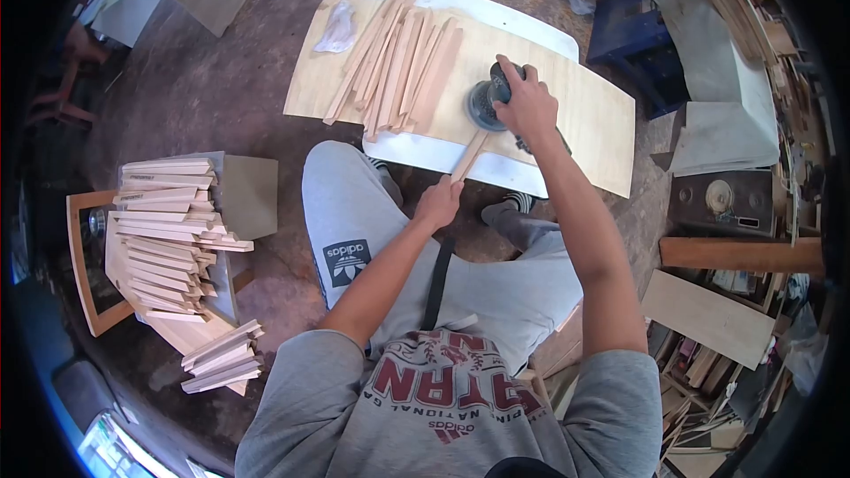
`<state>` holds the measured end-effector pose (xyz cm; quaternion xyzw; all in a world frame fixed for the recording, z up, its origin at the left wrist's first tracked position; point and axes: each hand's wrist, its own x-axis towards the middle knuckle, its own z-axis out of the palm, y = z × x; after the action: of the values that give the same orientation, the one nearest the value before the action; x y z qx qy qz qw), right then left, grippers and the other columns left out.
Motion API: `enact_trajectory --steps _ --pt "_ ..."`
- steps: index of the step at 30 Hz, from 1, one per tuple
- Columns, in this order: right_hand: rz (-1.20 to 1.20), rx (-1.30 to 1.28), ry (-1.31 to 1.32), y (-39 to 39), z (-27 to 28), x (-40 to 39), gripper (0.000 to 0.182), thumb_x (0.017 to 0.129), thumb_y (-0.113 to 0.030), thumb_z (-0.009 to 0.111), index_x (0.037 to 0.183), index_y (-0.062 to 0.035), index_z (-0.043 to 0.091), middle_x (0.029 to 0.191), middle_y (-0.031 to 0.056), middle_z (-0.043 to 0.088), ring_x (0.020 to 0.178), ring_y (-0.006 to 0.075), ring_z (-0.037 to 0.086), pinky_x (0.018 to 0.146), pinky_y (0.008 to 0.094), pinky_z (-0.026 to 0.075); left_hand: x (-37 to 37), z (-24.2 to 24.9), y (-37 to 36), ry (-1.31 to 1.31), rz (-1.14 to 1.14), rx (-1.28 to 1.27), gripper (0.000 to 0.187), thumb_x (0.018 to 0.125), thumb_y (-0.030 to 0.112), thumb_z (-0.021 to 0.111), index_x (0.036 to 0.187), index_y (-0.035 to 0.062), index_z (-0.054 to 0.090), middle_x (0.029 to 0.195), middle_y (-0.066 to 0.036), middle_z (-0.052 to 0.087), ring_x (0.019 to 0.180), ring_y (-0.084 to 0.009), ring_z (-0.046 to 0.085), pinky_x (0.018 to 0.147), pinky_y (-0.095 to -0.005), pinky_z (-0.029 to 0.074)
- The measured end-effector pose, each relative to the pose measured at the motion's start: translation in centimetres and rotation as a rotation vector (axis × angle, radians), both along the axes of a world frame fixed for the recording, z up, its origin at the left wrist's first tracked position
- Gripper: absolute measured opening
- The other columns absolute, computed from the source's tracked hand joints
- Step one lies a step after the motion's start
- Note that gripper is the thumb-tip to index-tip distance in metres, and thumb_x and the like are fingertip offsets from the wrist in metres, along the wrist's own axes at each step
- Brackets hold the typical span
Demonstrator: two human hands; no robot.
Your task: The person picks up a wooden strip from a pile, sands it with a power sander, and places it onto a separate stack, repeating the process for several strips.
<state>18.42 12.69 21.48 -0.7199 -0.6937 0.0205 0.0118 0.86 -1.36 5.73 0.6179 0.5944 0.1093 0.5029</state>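
Observation:
My right hand (pixel 529 106) is wrapped round the top of a dark orbital sander (pixel 484 106). The sander's round pad rests over the far end of a narrow wooden strip (pixel 469 156). Closed on the near end of that strip is my left hand (pixel 439 203), just in front of the table edge. Underneath lies a pale plywood board (pixel 584 115) on a white table (pixel 416 150). To the left of the sander, several wooden strips (pixel 390 66) lie side by side in a loose pile on the board.
A crumpled plastic bag (pixel 336 28) lies at the board's left corner. More stacked strips (pixel 168 239) sit on a low stand at my left, above a smaller bundle (pixel 223 358). A speaker box (pixel 722 202) and a blue cabinet (pixel 633 49) stand at right.

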Motion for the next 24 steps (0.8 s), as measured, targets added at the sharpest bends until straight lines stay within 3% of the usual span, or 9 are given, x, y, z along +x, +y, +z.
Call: enact_trajectory --steps 7,10,16,24 --pt "-0.048 0.032 0.035 0.6 0.2 1.3 0.088 0.075 -0.025 0.083 0.153 -0.0403 0.044 0.133 0.0158 0.059 0.101 0.0398 0.070 0.078 0.0503 0.061 0.0 -0.5 -0.2 -0.011 -0.012 0.063 0.044 0.109 0.041 0.045 0.110 -0.0021 0.057 0.098 -0.036 0.068 0.098 -0.0567 0.064 0.086 -0.0644 0.049" --pt "-0.060 -0.033 0.029 0.8 0.4 2.0 0.090 0.077 -0.028 0.084 0.155 -0.0404 0.041 0.138 0.0165 0.058 0.105 0.0395 0.070 0.081 0.0517 0.061 -0.1 -0.7 -0.1 -0.014 -0.014 0.081 0.044 0.109 0.041 0.045 0.109 -0.0021 0.056 0.097 -0.036 0.068 0.097 -0.0571 0.064 0.085 -0.0648 0.049" --pt "0.113 0.014 0.073 -4.8 0.4 0.4 0.088 0.074 -0.023 0.085 0.151 -0.0408 0.046 0.136 0.0174 0.057 0.104 0.0415 0.069 0.078 0.0492 0.063 -0.1 -0.9 0.0 -0.036 -0.011 0.086 0.044 0.109 0.041 0.045 0.108 -0.0014 0.056 0.097 -0.037 0.068 0.097 -0.0579 0.063 0.085 -0.0656 0.048" --pt "-0.183 0.082 -0.031 1.1 -0.7 8.4 0.085 0.074 -0.019 0.079 0.151 -0.0380 0.048 0.135 0.0174 0.059 0.106 0.0424 0.069 0.081 0.0486 0.062 -0.7 -1.9 0.5 -0.078 -0.010 0.092 0.046 0.109 0.043 0.046 0.105 -0.0015 0.057 0.098 -0.036 0.067 0.100 -0.0573 0.062 0.084 -0.0631 0.048"
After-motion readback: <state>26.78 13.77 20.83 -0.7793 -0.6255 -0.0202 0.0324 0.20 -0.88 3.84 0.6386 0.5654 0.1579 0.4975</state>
